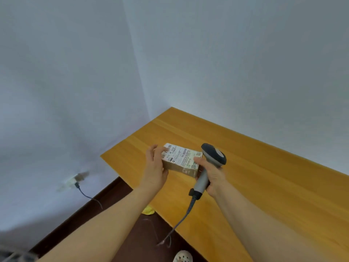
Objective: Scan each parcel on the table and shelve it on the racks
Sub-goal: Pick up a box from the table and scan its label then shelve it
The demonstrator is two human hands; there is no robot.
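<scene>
The left hand (pixel 154 167) is clamping its fingers (pixel 158 150) on one end of the small brown cardboard parcel (pixel 181 163); the right hand (pixel 214 175) is gripping the grey plastic scanner (pixel 214 154).

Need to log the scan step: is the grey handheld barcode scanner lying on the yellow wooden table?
No: the right hand grips the grey barcode scanner by its handle, beside the brown cardboard parcel.

Soft, even light; a pale glow on the wall (pixel 175 103) above the far corner of the table (pixel 264 176). Edges bend; the socket (pixel 74 180) at left is blurred.
</scene>
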